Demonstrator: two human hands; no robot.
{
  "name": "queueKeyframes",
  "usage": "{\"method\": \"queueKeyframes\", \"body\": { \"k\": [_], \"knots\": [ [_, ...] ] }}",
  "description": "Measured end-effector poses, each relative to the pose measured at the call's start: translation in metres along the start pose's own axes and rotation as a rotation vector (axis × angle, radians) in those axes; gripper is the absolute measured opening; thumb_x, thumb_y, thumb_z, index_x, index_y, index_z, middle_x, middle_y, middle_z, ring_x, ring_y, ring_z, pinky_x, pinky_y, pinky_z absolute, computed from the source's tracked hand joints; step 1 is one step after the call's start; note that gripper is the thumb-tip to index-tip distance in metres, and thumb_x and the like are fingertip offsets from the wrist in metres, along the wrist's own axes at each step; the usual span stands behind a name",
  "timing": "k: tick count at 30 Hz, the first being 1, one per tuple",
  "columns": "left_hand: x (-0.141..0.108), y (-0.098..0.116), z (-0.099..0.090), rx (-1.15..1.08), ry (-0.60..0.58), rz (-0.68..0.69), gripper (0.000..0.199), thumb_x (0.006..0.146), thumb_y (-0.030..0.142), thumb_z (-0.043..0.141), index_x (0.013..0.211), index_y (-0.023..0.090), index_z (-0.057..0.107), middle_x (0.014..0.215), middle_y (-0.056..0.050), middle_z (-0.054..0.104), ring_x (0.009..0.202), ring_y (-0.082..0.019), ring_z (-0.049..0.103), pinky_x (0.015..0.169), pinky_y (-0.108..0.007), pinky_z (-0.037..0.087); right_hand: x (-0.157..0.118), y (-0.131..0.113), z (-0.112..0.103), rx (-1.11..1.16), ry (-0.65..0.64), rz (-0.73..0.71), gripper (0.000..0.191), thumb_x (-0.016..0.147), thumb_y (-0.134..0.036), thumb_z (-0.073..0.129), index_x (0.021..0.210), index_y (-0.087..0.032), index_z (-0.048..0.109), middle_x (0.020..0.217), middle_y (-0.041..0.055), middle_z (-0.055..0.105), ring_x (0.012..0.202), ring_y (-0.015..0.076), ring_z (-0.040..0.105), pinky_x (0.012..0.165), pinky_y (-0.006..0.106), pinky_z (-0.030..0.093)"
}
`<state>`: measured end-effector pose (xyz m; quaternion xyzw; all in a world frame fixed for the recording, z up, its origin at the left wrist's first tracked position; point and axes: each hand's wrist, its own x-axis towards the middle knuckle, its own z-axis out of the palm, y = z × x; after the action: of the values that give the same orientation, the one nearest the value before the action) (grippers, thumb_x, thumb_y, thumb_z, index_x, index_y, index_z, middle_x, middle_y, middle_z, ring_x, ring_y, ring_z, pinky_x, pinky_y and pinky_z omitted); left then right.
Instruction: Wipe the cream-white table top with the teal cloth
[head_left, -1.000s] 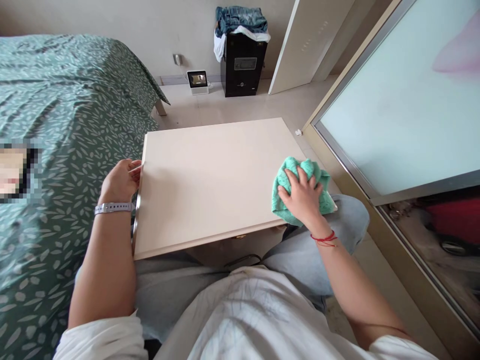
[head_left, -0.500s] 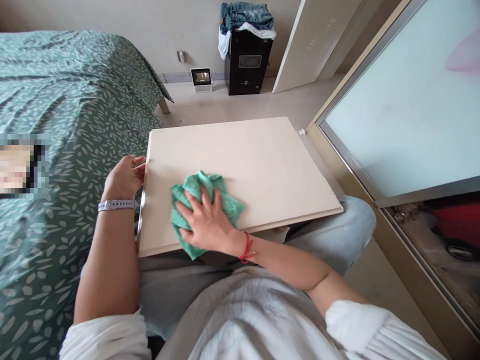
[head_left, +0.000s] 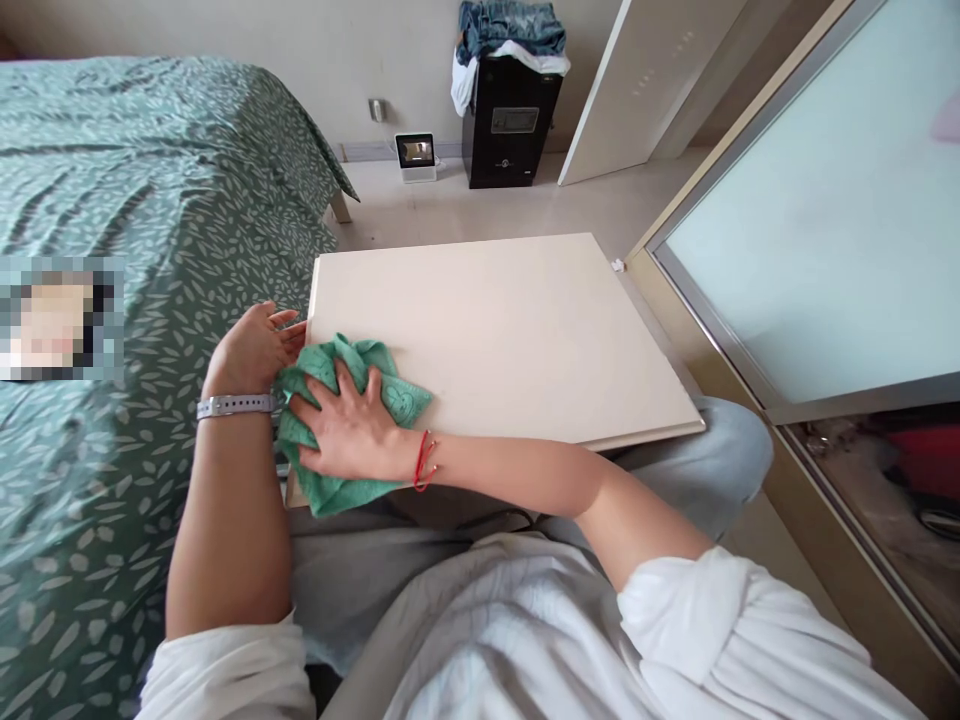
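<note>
A cream-coloured flat panel (head_left: 495, 330) lies across my lap. On its near left corner is a crumpled green cloth (head_left: 405, 400), which hangs a little over the left and front edges. My right hand (head_left: 349, 425), with a red string at the wrist, presses flat on the cloth with its fingers spread. Beside the panel's left edge, my left hand (head_left: 259, 345) has its fingers apart, the tips at the edge; a pale watch band circles that wrist.
A bed with a green leaf-patterned cover (head_left: 172, 200) stands at the left. Beyond the panel are a small screen (head_left: 416, 152) and a black cabinet (head_left: 506, 135) topped with jeans (head_left: 514, 28). A frosted sliding door (head_left: 832, 220) is at the right.
My right hand and the green cloth have moved left across the panel to its left edge. My left hand has stayed beside that edge. The view has shifted slightly.
</note>
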<state>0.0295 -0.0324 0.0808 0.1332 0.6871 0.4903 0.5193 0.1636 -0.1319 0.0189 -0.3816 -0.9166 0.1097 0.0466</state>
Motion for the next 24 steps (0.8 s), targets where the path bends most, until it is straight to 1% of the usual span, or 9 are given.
{"method": "queueKeyframes", "body": {
  "k": [2,4,8,11,13,14,17,20,24],
  "knots": [
    [0.0,0.001,-0.002,0.051,0.036,0.003,0.044,0.134,0.027,0.034,0.104,0.02,0.065,0.074,-0.002,0.068,0.05,-0.018,0.054,0.048,-0.025,0.042,0.02,0.011,-0.003,0.007,0.035,0.065,0.072,0.131,-0.062,0.061,0.193,-0.025,0.065,0.21,0.0164,0.05,0.194,0.0552,0.04,0.144,0.084,0.052],
    [0.001,0.002,-0.003,0.04,0.026,0.006,0.042,0.133,0.026,0.035,0.106,0.02,0.067,0.07,0.0,0.064,0.047,-0.018,0.05,0.046,-0.026,0.038,0.04,0.022,-0.006,0.015,0.063,0.122,0.068,0.13,-0.057,0.063,0.191,-0.026,0.066,0.21,0.018,0.05,0.194,0.054,0.04,0.144,0.084,0.051],
    [0.009,-0.001,-0.005,-0.012,-0.006,0.009,0.041,0.133,0.025,0.035,0.109,0.019,0.068,0.069,0.001,0.06,0.049,-0.018,0.05,0.048,-0.025,0.039,0.079,0.047,-0.014,0.041,0.11,0.166,0.063,0.128,-0.051,0.065,0.186,-0.026,0.071,0.208,0.0185,0.052,0.191,0.0549,0.044,0.143,0.086,0.051],
    [0.016,-0.006,-0.007,-0.035,-0.001,0.041,0.038,0.133,0.024,0.039,0.108,0.019,0.067,0.07,0.002,0.059,0.052,-0.017,0.05,0.051,-0.024,0.039,0.102,0.065,-0.021,0.05,0.135,0.188,0.059,0.128,-0.051,0.065,0.182,-0.027,0.074,0.207,0.0105,0.056,0.188,0.0523,0.048,0.144,0.08,0.052],
    [0.02,-0.008,-0.008,-0.044,0.0,0.068,0.036,0.132,0.025,0.041,0.108,0.019,0.068,0.074,-0.001,0.061,0.058,-0.018,0.052,0.056,-0.026,0.043,0.115,0.076,-0.025,0.047,0.127,0.207,0.059,0.13,-0.053,0.064,0.184,-0.03,0.072,0.208,0.005,0.055,0.189,0.0497,0.047,0.146,0.075,0.051],
    [0.021,-0.01,-0.009,-0.046,-0.001,0.077,0.035,0.131,0.025,0.043,0.108,0.019,0.068,0.077,-0.003,0.063,0.061,-0.019,0.054,0.06,-0.027,0.045,0.12,0.081,-0.027,0.044,0.12,0.218,0.061,0.131,-0.054,0.062,0.186,-0.031,0.07,0.21,0.004,0.052,0.191,0.0487,0.045,0.148,0.074,0.05],
    [0.023,-0.011,-0.008,-0.05,0.001,0.074,0.029,0.127,0.024,0.048,0.108,0.018,0.07,0.087,-0.007,0.068,0.072,-0.022,0.061,0.068,-0.029,0.051,0.133,0.095,-0.033,0.035,0.084,0.255,0.067,0.131,-0.051,0.056,0.194,-0.03,0.063,0.215,0.0071,0.042,0.196,0.0477,0.039,0.152,0.074,0.045],
    [0.019,-0.011,-0.005,-0.045,0.027,0.072,0.029,0.127,0.023,0.049,0.109,0.017,0.071,0.094,-0.01,0.072,0.078,-0.022,0.066,0.073,-0.029,0.054,0.137,0.114,-0.04,0.038,0.075,0.296,0.07,0.129,-0.047,0.054,0.196,-0.029,0.062,0.216,0.0101,0.04,0.197,0.0503,0.037,0.152,0.079,0.042],
    [0.01,-0.009,0.001,-0.005,0.073,0.077,0.035,0.13,0.023,0.045,0.107,0.016,0.069,0.096,-0.009,0.072,0.079,-0.019,0.066,0.073,-0.027,0.053,0.127,0.16,-0.048,0.054,0.1,0.378,0.071,0.127,-0.048,0.057,0.195,-0.027,0.062,0.215,0.0144,0.041,0.195,0.0531,0.038,0.149,0.086,0.041]
  ]
}}
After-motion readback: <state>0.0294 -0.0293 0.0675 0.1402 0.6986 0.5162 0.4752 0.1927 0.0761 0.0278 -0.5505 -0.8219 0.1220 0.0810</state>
